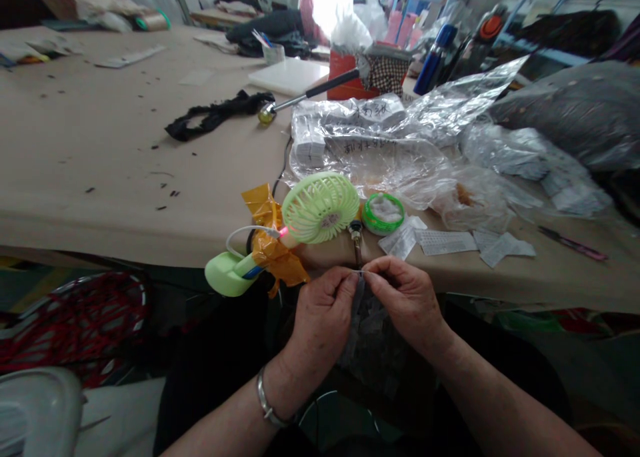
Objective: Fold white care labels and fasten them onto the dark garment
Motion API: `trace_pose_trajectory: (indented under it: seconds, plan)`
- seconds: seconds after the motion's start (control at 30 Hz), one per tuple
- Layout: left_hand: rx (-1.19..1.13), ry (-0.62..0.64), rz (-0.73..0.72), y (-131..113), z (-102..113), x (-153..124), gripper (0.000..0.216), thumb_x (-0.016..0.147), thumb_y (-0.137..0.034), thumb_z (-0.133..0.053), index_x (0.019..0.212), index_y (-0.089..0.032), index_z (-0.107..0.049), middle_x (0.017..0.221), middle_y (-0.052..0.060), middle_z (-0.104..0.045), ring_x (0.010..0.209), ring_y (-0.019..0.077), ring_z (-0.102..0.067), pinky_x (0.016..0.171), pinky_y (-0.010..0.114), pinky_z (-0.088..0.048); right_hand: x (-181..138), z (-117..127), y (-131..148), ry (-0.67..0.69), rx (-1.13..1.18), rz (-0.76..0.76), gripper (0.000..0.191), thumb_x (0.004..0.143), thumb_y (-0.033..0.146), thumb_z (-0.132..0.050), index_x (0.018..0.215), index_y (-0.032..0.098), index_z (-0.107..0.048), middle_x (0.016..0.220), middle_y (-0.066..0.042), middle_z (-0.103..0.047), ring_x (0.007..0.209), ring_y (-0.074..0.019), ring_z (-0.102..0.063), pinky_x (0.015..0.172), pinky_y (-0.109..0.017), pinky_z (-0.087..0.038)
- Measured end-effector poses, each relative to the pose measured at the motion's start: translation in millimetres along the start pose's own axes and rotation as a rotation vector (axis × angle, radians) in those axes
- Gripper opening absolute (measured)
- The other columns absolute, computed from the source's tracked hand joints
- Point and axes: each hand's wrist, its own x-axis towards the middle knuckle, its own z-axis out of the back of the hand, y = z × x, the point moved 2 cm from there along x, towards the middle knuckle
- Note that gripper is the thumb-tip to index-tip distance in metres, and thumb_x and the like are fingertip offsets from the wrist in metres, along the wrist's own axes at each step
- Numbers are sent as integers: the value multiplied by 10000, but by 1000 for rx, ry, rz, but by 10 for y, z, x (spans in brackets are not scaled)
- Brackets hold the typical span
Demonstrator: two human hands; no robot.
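Just below the near edge of the table (100,197), between the two hands, hangs a grey sheet (373,337). It is thin, limp and partly see-through, with a pale line along its top edge; whether it is plastic film or cloth I cannot tell. The left hand (323,313) pinches that top edge between thumb and fingertips, closed tight. The right hand (407,300) pinches it just beside the left, fingers curled in, so the two thumbs almost meet. A bracelet (265,397) sits on the left wrist. On the table right above the hands stands a small green fan (320,207), bound with yellow tape (273,250). A green ring (383,215) and white labels (445,242) lie to its right, with clear plastic bags (380,143) behind.
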Motion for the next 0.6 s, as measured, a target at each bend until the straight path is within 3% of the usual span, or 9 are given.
trace_pose_trajectory:
  seconds: [0.17,0.3,0.37,0.47,0.6]
  plan:
    - [-26,76,26,14,7,-87,167,829,-240,-543,743,-196,-680,627,-29,-634,597,117,-555,574,200,-414,-128,119,11,86,-13,28,99,830,272,-597,864,202,-659,746,3,-677,652,-129,-611,602,-219,-477]
    - [-59,116,113,111,-22,-128,158,821,-262,-562,787,-196,-702,703,1,-686,676,153,-605,635,229,-445,-147,365,33,3,-276,245,83,866,228,-557,818,208,-622,730,-2,-657,657,-130,-604,631,-238,-489]
    - [-94,112,143,181,-45,-132,178,806,-271,-591,922,-201,-707,890,30,-729,838,188,-641,758,258,-464,-97,468,9,-75,-475,408,76,859,211,-570,903,197,-631,856,-45,-680,820,-178,-617,771,-299,-498]
    - [-114,113,171,277,-83,-142,271,795,-280,-607,1042,-196,-683,1062,62,-711,1003,225,-621,887,307,-439,-3,525,-93,-117,-773,552,251,839,215,-605,1084,164,-622,1106,-108,-668,1073,-271,-555,948,-426,-429]
    - [-96,109,188,326,-151,-174,169,782,-264,-601,877,-195,-721,887,53,-733,872,223,-642,804,311,-452,34,524,-202,-149,-839,650,213,858,165,-586,1064,176,-639,1086,-70,-699,1042,-241,-593,935,-426,-424]
